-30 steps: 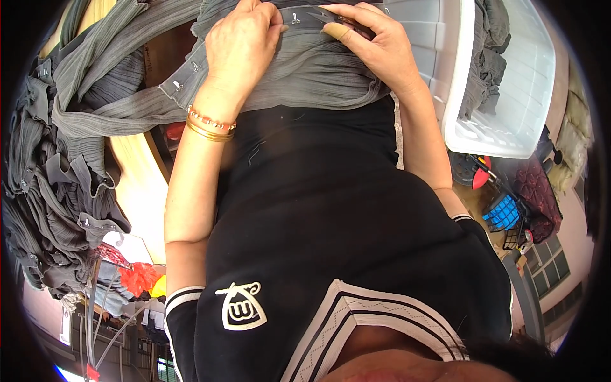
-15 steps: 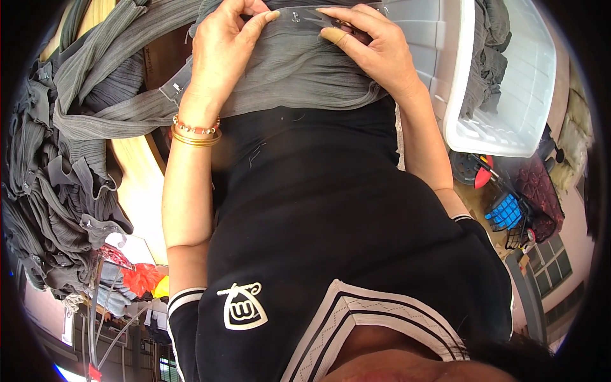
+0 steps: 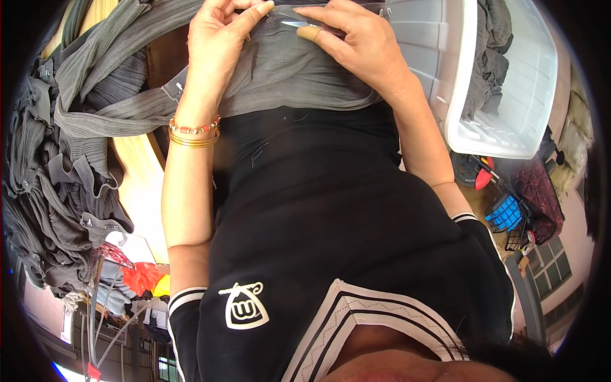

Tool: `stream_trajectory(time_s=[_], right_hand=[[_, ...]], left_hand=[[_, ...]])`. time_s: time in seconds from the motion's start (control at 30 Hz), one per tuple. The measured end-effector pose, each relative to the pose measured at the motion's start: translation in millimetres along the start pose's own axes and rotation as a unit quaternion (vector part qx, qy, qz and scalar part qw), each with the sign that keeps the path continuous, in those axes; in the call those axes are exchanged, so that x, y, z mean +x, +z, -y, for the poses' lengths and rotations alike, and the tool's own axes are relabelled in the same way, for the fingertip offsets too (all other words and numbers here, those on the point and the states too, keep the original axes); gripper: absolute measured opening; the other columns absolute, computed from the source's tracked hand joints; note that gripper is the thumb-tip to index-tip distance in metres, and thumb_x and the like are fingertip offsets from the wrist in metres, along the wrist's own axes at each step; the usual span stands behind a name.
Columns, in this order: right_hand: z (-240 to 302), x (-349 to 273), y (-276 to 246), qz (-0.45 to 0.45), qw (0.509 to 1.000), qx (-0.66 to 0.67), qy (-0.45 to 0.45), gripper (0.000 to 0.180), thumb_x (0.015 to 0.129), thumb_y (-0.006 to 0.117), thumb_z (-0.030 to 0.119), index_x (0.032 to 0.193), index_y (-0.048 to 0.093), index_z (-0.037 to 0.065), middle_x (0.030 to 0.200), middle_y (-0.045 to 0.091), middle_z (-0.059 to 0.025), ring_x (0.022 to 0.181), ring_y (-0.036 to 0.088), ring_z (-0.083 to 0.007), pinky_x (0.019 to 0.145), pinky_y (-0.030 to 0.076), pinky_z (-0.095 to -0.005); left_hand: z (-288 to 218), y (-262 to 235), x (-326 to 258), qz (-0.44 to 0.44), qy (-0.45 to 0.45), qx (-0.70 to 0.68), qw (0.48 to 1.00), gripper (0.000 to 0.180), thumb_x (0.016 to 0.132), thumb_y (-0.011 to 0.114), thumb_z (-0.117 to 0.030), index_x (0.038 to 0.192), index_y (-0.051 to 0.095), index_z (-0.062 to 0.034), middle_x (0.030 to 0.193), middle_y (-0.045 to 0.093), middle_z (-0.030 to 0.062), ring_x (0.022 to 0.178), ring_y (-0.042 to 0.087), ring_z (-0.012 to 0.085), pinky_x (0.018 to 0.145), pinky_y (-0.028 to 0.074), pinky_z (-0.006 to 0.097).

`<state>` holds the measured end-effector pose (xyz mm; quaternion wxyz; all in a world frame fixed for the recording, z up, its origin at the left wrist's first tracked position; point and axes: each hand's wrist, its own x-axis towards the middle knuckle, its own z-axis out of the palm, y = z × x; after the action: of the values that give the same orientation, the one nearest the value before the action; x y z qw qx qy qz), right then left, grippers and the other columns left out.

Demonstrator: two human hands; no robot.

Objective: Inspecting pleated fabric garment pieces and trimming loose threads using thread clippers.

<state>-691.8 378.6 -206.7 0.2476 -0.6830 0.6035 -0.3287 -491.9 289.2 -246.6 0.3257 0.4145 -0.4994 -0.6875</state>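
A grey ribbed garment (image 3: 293, 73) lies across my lap at the top of the view. My left hand (image 3: 223, 32) pinches its upper edge between thumb and fingertips. Close by, a small metal hook (image 3: 272, 18) shows on the dark edge band. My right hand (image 3: 363, 44) is closed around thread snips, and their pointed blades (image 3: 293, 24) stick out leftward toward the hook and my left fingertips. The snips' handle is hidden in my palm. Another metal fastener (image 3: 179, 86) sits on a strip of the garment beside my left wrist.
To the right stands a white plastic bin (image 3: 455, 108) with dark grey garments (image 3: 489, 63) inside. A large heap of grey garments (image 3: 60, 191) with metal fasteners hangs at the left, by a pale wooden surface (image 3: 137, 184). Beyond the bin are a blue mesh item (image 3: 505, 213) and a dark quilted cloth (image 3: 538, 197).
My right hand has shifted left with the snips, bringing the blades closer to my left fingertips. The hook between the hands has also moved a little left.
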Motion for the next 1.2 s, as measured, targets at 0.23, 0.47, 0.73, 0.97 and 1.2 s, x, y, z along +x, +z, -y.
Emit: stream_trajectory(time_s=[0.23,0.47,0.73,0.97,1.2], right_hand=[[-4.9,6.4,6.5,-0.002,1.0,-0.008,-0.012,0.026,0.09,0.074,0.021,0.109,0.074,0.003,0.088,0.066,-0.0148,0.08,0.068,-0.0332,0.069,0.054,-0.0392],[-13.7,9.7,10.2,-0.029,0.995,-0.026,-0.093,0.023,0.089,0.074,0.02,0.106,0.075,0.004,0.085,0.065,-0.0147,0.076,0.068,-0.0318,0.066,0.053,-0.038],[-16.7,-2.8,-24.5,-0.073,0.974,0.147,0.158,0.023,0.092,0.073,0.007,0.113,0.073,-0.003,0.085,0.063,-0.0029,0.078,0.059,-0.0095,0.07,0.047,-0.0247],[-26.1,-20.9,-24.7,-0.091,0.976,0.144,0.137,0.024,0.09,0.075,0.003,0.114,0.073,-0.003,0.09,0.066,-0.0042,0.082,0.061,-0.0102,0.073,0.048,-0.0234],[-26.6,-29.4,-19.9,-0.057,0.982,0.112,0.141,0.027,0.088,0.077,0.006,0.114,0.073,-0.001,0.084,0.064,-0.0066,0.077,0.063,-0.0155,0.068,0.049,-0.0274]], left_hand=[[-1.7,3.5,-1.0,0.004,-0.002,-0.046,0.999,0.024,0.095,0.069,0.001,0.118,0.064,-0.0057,0.092,0.069,-0.0046,0.073,0.055,-0.0011,0.06,0.037,0.013],[1.4,1.2,-0.5,0.004,0.0,-0.04,0.999,0.022,0.095,0.068,0.003,0.115,0.065,-0.0056,0.091,0.067,-0.0055,0.07,0.052,-0.0011,0.061,0.037,0.014],[-2.3,16.6,-7.9,-0.034,0.154,0.327,0.932,0.016,0.09,0.077,-0.009,0.105,0.074,-0.0078,0.089,0.063,-0.0037,0.067,0.05,0.0018,0.064,0.044,0.018],[-2.5,43.7,-10.7,0.014,0.199,0.508,0.838,0.019,0.089,0.077,-0.025,0.104,0.073,-0.0136,0.092,0.063,0.0009,0.074,0.064,0.0181,0.068,0.052,0.033],[-8.2,52.9,0.8,0.053,0.219,0.527,0.819,0.01,0.087,0.074,-0.009,0.094,0.067,-0.0054,0.087,0.062,0.0086,0.077,0.064,0.0271,0.069,0.051,0.038]])
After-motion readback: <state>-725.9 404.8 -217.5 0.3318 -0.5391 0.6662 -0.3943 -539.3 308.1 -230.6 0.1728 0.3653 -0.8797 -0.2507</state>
